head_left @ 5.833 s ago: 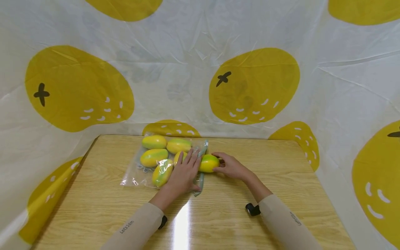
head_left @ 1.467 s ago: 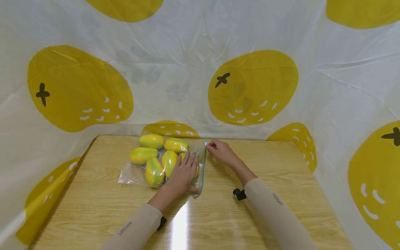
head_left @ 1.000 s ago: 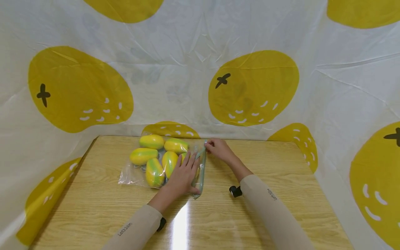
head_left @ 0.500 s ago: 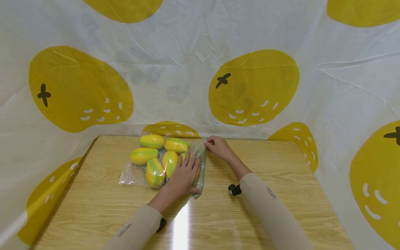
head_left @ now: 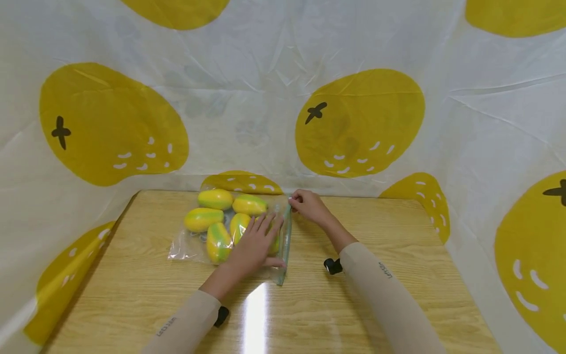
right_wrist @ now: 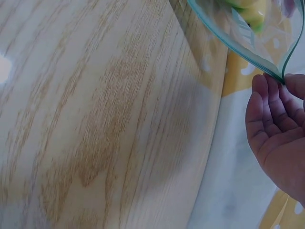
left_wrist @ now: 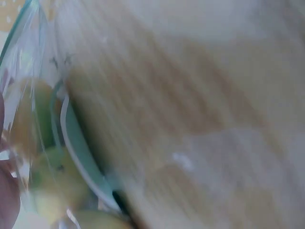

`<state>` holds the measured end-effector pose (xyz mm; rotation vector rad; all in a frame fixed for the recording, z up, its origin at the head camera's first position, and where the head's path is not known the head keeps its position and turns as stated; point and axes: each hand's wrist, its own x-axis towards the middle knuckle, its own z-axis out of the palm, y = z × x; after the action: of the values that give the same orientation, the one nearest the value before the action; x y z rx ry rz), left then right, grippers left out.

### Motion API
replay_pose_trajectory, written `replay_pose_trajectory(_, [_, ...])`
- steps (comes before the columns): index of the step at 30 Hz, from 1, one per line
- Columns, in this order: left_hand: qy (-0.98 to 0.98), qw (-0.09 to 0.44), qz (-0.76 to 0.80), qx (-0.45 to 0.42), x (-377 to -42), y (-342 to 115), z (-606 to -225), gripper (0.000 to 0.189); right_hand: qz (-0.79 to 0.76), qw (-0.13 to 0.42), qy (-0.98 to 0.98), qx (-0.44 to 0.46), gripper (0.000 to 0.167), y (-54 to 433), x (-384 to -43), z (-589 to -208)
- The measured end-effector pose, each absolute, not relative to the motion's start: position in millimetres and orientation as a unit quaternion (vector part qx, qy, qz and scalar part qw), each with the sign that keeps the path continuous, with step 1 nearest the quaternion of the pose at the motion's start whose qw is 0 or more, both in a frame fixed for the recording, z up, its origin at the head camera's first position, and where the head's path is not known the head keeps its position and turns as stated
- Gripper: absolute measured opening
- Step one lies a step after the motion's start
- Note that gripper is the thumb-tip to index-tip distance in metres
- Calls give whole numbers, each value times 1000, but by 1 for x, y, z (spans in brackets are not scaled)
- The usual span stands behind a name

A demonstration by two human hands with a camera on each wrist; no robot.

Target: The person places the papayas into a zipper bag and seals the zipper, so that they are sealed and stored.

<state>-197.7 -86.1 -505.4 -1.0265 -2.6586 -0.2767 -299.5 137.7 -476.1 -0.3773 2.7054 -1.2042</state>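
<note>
A clear zip bag (head_left: 185,250) lies flat on the table with several yellow-and-green, mango-like fruits (head_left: 215,199) inside. Its teal zip strip (head_left: 286,246) runs along the right side. My left hand (head_left: 252,246) rests on the bag with fingers spread, partly covering the fruits nearest the mouth; its thumb points at the strip. My right hand (head_left: 311,206) pinches the strip's far corner between thumb and fingertips. In the right wrist view the two teal edges (right_wrist: 238,45) meet at that corner and spread apart beyond it. The left wrist view is blurred, showing fruits (left_wrist: 59,181) through the plastic.
The wooden table (head_left: 380,231) ends at the back against a white cloth (head_left: 247,123) printed with yellow fruit shapes, which also hangs at both sides. A black wrist camera (head_left: 331,266) sits under the right forearm, another (head_left: 222,316) by the left.
Several seconds ago my right hand held a fruit at the bag's mouth; now that hand pinches the strip's far corner. My left hand has just shifted slightly left, its thumb extended.
</note>
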Motion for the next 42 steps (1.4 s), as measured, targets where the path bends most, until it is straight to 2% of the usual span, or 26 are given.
replay_pose_trajectory(5, [-928,116,-158,-316,-210,-96,-489,119,-411,73,899,-131,23,138,-301,-473])
replay_pose_trajectory(14, [-933,-8,-281,-224,-248,-101,-458,84,-401,69,902,-143,22,133,-300,-469])
replay_pose_trajectory(25, [-918,-22,-336,-212,-293,-81,-445,52,-402,60,900,-156,17,126,-297,-467])
replay_pose_trajectory(36, [-915,-34,-340,-217,-309,-59,-448,35,-418,69,893,-152,17,129,-297,-467])
replay_pose_trajectory(42, [-914,-28,-355,-195,-313,-54,-453,19,-422,67,891,-157,19,130,-298,-467])
